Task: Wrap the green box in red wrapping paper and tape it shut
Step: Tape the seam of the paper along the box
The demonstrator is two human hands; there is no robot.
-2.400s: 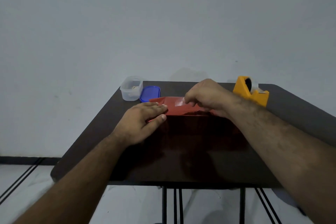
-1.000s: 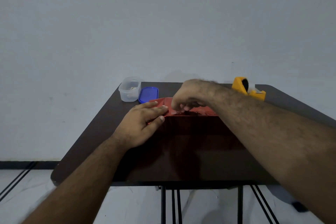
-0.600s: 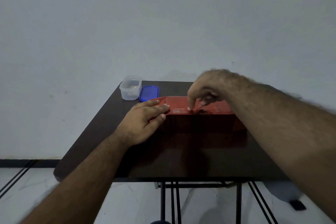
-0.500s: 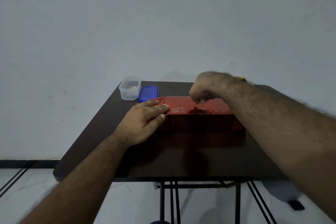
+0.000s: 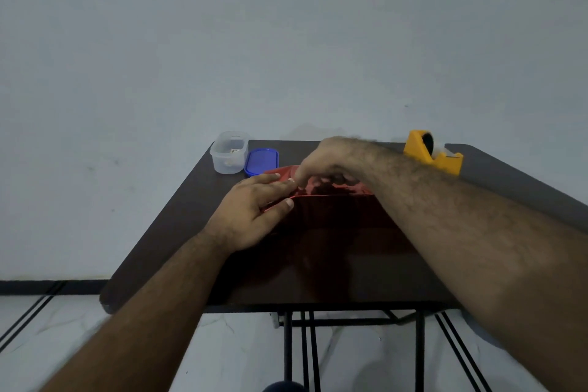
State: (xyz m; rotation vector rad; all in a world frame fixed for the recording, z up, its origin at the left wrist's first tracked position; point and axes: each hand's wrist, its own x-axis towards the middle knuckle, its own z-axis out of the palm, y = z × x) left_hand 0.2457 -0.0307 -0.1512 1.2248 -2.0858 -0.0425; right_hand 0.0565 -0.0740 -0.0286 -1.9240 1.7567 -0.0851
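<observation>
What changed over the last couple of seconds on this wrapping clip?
The right hand lifted briefly off the red-wrapped box, then came back down onto its top near the left end. The left hand kept pressing flat on that end. The tape dispenser, clear container and blue lid stayed put.

a clear tub [image 5: 229, 152] and a blue lid [image 5: 262, 162] lie side by side on the dark worktop [image 5: 178, 223], beyond the left hand [image 5: 251, 213]; pale wall [image 5: 286, 35] behind.
</observation>
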